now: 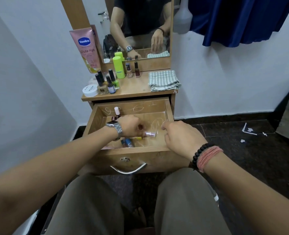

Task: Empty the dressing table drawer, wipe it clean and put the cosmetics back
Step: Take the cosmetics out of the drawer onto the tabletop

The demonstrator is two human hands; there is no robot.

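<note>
The pulled-out wooden drawer point(168, 109) still holds small bottles at its near left, so the left hand point(130, 125) curls its fingers on one there, seemingly to lift it, while the right hand point(182, 138) hovers, fingers loosely curled, holding nothing.

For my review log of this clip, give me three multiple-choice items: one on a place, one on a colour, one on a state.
1. Where is the folded striped cloth?
A. on the tabletop's right side
B. in the drawer
C. on the floor

2. What colour is the tall can by the mirror?
A. red
B. bright green
C. black

3. What state is the drawer in?
A. shut
B. pulled out, cosmetics still inside
C. pulled out, bare

Key:
1 A: the cloth lies on the tabletop.
2 B: the can is bright green.
3 B: the drawer stands open and the left hand reaches among small bottles.
</note>
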